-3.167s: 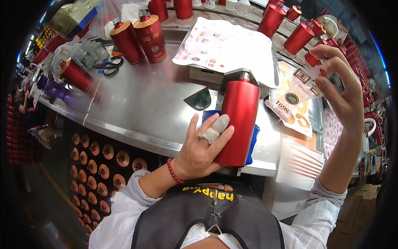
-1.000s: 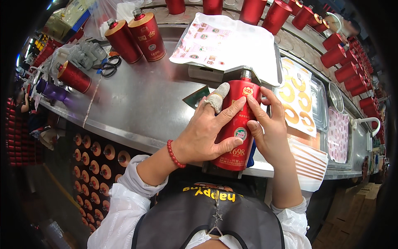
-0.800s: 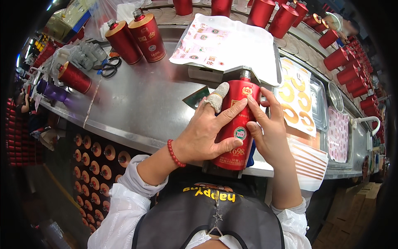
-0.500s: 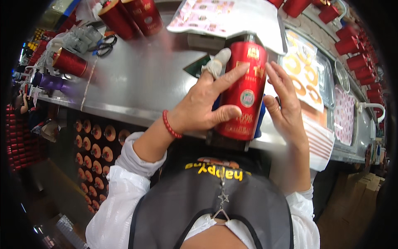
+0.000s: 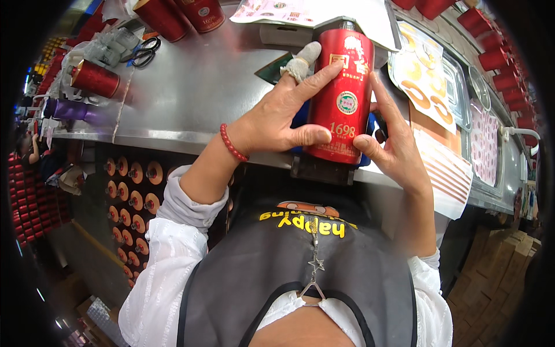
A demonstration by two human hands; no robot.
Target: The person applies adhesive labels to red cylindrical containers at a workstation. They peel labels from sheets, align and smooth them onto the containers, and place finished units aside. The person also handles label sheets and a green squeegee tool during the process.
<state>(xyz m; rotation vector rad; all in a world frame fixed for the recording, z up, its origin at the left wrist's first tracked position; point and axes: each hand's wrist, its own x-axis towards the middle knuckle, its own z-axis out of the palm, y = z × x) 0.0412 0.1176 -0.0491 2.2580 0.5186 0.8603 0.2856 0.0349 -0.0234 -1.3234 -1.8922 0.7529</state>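
Note:
A red cylindrical bottle (image 5: 348, 124) with gold lettering and a round green-and-white seal lies on a dark stand (image 5: 321, 169) with blue parts at the table's front edge. Its neck points away from me. My left hand (image 5: 277, 115) rests across its left side, thumb and a finger pressed on the red surface. One finger of that hand wears a whitish cover and sits off the bottle's left edge. My right hand (image 5: 396, 139) cups the right side, with its thumb on the lower edge and the fingers along the far side, partly hidden.
Label sheets (image 5: 277, 13) lie behind the bottle, and gold-and-white sticker sheets (image 5: 428, 87) to the right. At left are black scissors (image 5: 144, 52), a red bottle on its side (image 5: 95, 79) and a purple bottle (image 5: 66, 110). Several bottles stand racked under the table (image 5: 136, 173).
The red bottle sits farther from me in view, and the label side shows more squarely. My right hand has closed in, its thumb now against the bottle's lower edge. My left hand remains on it.

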